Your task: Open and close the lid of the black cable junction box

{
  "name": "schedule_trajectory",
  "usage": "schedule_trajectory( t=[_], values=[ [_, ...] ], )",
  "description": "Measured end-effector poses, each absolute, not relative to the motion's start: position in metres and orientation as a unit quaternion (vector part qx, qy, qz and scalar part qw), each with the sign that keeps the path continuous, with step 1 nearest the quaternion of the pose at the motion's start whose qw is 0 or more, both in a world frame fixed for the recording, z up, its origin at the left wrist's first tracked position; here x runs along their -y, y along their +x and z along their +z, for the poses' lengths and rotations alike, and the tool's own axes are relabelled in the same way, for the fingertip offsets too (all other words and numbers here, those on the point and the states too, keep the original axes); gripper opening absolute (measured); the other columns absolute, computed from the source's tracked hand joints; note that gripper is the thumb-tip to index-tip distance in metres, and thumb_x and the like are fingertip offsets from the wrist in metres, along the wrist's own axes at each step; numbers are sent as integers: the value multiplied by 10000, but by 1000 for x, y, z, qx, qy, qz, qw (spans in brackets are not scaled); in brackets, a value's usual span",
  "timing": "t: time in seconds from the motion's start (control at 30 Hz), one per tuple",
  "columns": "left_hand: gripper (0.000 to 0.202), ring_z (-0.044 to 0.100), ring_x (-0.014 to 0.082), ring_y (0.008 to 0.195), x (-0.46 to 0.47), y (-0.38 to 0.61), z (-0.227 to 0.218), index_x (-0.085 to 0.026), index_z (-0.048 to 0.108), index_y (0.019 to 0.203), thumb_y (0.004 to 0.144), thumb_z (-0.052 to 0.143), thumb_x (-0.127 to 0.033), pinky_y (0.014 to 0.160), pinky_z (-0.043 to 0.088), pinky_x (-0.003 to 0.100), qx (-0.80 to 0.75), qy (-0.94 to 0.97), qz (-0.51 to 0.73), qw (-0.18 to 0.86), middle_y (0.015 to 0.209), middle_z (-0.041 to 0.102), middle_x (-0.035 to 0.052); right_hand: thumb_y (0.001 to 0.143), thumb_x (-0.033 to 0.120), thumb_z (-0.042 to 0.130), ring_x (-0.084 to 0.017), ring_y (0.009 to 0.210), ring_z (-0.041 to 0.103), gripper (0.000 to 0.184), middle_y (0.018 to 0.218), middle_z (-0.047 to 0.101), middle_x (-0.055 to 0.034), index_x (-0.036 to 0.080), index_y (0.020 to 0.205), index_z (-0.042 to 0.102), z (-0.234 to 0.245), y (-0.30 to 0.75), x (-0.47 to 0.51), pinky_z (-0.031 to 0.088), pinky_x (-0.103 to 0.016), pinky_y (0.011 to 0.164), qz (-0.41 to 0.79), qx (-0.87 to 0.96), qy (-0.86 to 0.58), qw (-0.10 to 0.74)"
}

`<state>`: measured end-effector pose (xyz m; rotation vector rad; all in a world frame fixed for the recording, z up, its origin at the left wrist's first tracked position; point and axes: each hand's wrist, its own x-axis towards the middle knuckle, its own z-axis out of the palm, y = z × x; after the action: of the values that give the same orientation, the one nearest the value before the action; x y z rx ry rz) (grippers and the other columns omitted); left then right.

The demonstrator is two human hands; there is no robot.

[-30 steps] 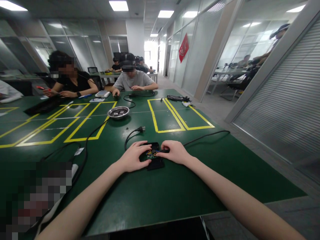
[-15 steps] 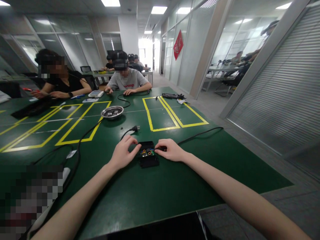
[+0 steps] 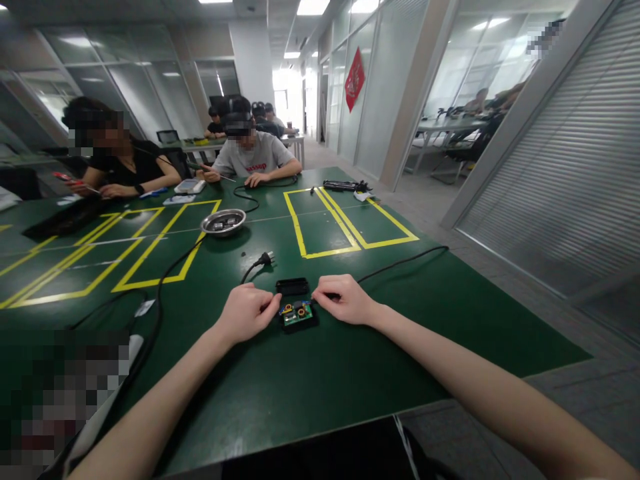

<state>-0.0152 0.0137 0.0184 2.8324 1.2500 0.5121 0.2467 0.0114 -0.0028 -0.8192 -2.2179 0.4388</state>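
Note:
A green circuit board point(image 3: 297, 313) with copper-wound coils lies in or on the near black case half point(image 3: 303, 327). Just beyond it is the other case half point(image 3: 292, 287), its hollow facing up. My left hand point(image 3: 249, 311) is closed in a pinch at the board's left end, on the power cord point(image 3: 246, 275) that runs back to a two-pin plug point(image 3: 265, 259); the fingers hide most of the gripped part. At the right end, my right hand point(image 3: 346, 300) pinches a black cable point(image 3: 400, 261) that trails off to the right.
A metal bowl point(image 3: 223, 223) with small metal parts stands beyond the plug. Yellow tape rectangles point(image 3: 333, 254) mark the green table point(image 3: 400, 373). A dark cable point(image 3: 159, 303) crosses on the left. A folded black tripod-like object point(image 3: 346, 186) lies far back. Two people point(image 3: 255, 157) sit across.
Both hands have brought the circuit board toward me, from over the far case half to the near one. The far half's hollow now shows. A person opposite has raised a long thin tool.

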Motion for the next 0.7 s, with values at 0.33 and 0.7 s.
schedule_trajectory(
  t=[0.33,0.7],
  values=[
    [544,534,172,509,-11,-6,11,-199,573,538,1014,393,-388,577,270,295,-450,889,73,36,500,575,31,917,209,608,-144,645,591,254,691,682,-31,171,673,665,-4,247,-17,382,-254,635,159,880,-381,236],
    [513,588,176,552,-9,-2,12,-198,617,590,1019,399,-374,559,265,282,-442,894,70,35,569,642,42,943,202,593,-123,577,518,261,636,632,2,186,693,668,2,247,-14,289,-249,583,163,887,-403,157]
  ],
)
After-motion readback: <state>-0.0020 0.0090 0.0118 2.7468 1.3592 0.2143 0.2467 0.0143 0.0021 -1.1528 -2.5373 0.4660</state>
